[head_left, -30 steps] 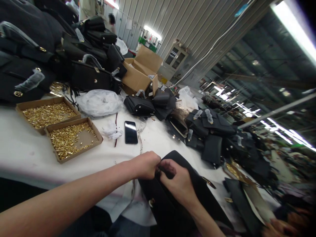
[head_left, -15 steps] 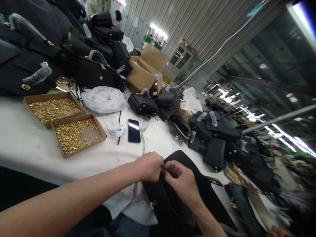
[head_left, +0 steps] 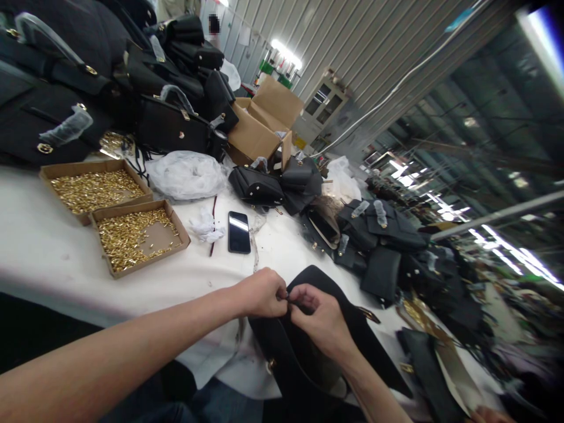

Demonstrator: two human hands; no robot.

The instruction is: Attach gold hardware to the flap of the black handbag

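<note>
A black handbag (head_left: 282,358) lies tilted before me with its mouth open and gold fittings on it. My left hand (head_left: 265,292) is closed in a pinch at the bag's upper edge. Facing it, my right hand (head_left: 321,320) pinches the same edge with thumb and forefinger, its wrist crossing over the bag's opening. Between the fingertips shows a small dark bit, too small to name. Off to the left stand two shallow cardboard boxes, a nearer box (head_left: 184,242) and a farther box (head_left: 147,194), both with many small gold metal pieces.
A phone (head_left: 239,232) lies on the white-covered table (head_left: 207,299). Beyond are a plastic bag bundle (head_left: 187,176) and an open carton (head_left: 251,138). Black handbags (head_left: 171,126) are piled at left and right. At lower right, another person's hand (head_left: 487,415) is near a black piece (head_left: 425,364).
Both hands have shifted slightly left, still meeting at the bag's edge. My left fist has turned a little, showing more of its fingers. The view has moved slightly.
</note>
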